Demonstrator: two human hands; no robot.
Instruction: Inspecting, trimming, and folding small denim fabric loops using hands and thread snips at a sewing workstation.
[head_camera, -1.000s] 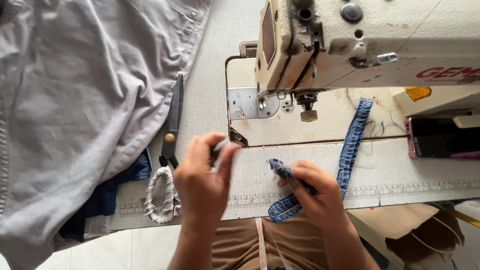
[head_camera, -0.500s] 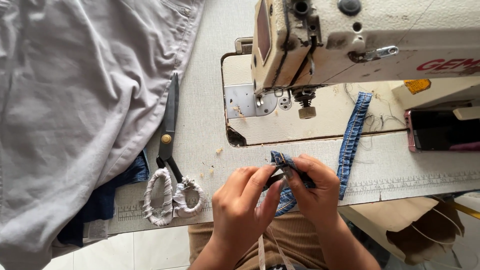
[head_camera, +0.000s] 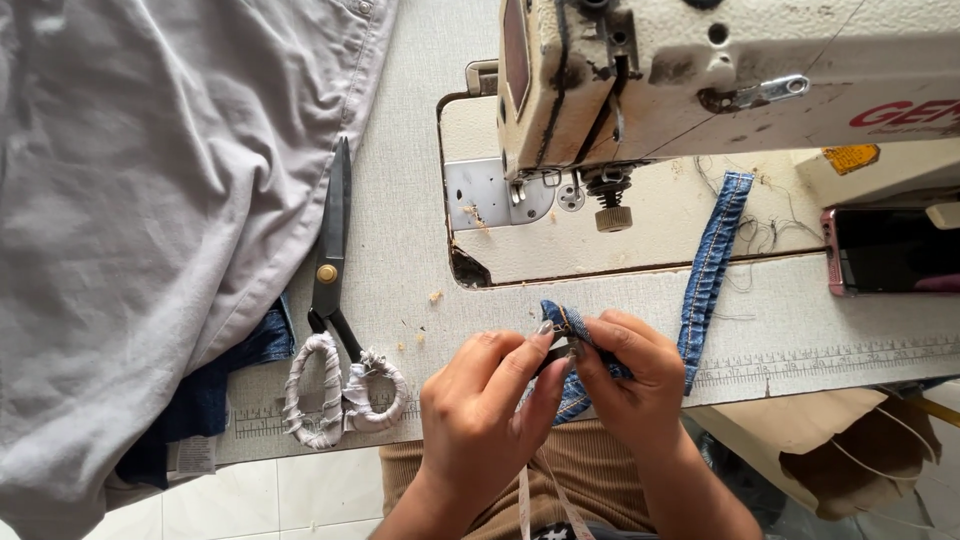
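Observation:
My right hand (head_camera: 628, 378) pinches a short blue denim strip (head_camera: 565, 322) by its folded end, just in front of the sewing machine bed. My left hand (head_camera: 482, 402) meets it from the left, with fingertips on the same folded end and a small metal tool between the fingers. The lower part of this strip is hidden behind my hands. A second, longer denim strip (head_camera: 708, 262) lies on the table to the right, running from under the machine head toward the ruler markings.
A cream sewing machine (head_camera: 700, 80) fills the upper right, its presser foot (head_camera: 612, 200) above the bed. Black scissors (head_camera: 330, 310) with cloth-wrapped handles lie to the left. Grey fabric (head_camera: 140, 200) covers the left side. A phone (head_camera: 885, 250) sits at the right.
My left hand has come right from the scissors to join my right hand on the denim strip. The view has shifted slightly.

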